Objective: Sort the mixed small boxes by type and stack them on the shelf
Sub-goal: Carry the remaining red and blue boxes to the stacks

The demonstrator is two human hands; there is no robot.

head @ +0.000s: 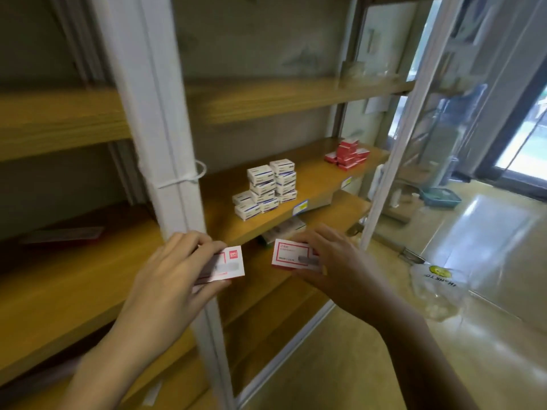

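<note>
Holding: left hand (174,272) pinches one red-and-white small box (223,266); right hand (331,258) grips another (291,255), both held before the wooden shelf (313,176). Stacked there: white-and-blue boxes (266,187) centre, red boxes (347,153) at the right end.

The wooden shelf board (313,176) just beyond the right hand (334,261) has a tidy stack of white boxes (266,187) on it, a smaller pile of red boxes (347,153) sits further back to that hand's right, and something flat and reddish (63,233) lies on the neighbouring board (74,279) left of the left hand (174,270).
</note>
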